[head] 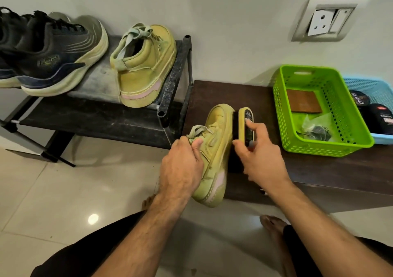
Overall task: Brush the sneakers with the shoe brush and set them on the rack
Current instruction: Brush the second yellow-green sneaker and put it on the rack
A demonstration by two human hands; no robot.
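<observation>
Sneaker (214, 149), yellow-green, lies tilted on its side at the near left edge of the dark bench (319, 170), the left hand (182, 168) closed in a grip round its collar and laces. Right hand (261, 155) grips the shoe brush (246, 125), bristles against the sneaker's sole side. Its mate (144, 66) stands on the rack (106, 115) beside dark sneakers (53, 53). Right on the bench, a green basket (331, 145) holds a brown block and a plastic bag; a blue basket (382, 138) behind it holds polish tins.

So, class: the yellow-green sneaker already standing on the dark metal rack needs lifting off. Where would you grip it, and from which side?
Probably grip the yellow-green sneaker at its heel collar, coming from the front: its heel faces the person, the opening is exposed, and the rack post flanks its right.
</observation>
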